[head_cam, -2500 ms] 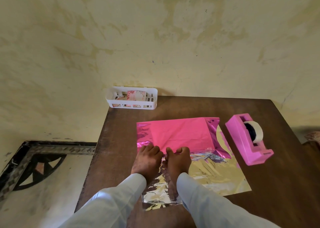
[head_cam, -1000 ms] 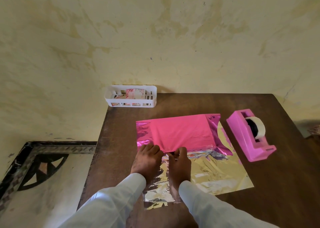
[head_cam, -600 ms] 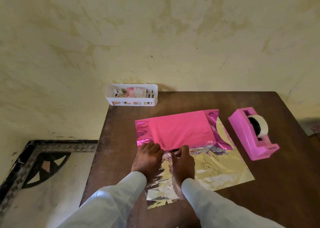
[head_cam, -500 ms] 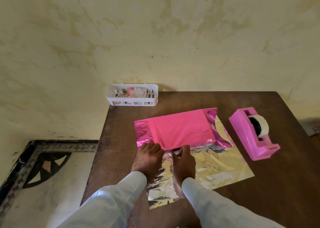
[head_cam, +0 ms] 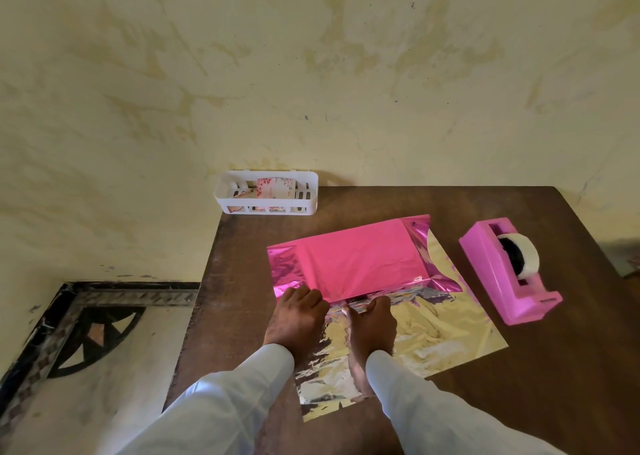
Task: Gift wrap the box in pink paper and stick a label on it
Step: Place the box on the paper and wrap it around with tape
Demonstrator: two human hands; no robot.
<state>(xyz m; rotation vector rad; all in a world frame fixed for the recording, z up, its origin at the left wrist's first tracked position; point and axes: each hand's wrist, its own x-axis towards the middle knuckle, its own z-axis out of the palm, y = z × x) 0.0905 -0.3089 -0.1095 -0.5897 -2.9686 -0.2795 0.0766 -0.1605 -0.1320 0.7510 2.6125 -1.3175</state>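
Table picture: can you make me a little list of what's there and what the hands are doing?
paper: pink, folded over the middle, shiny silver side spread toward the person
box: hidden under the paper
left hand: rests on the fold's near edge; grip unclear
right hand: beside it, pinching that edge
tape holder: pink, right of the paper, not touching it
basket: white, at the far left corner of the table, cards inside
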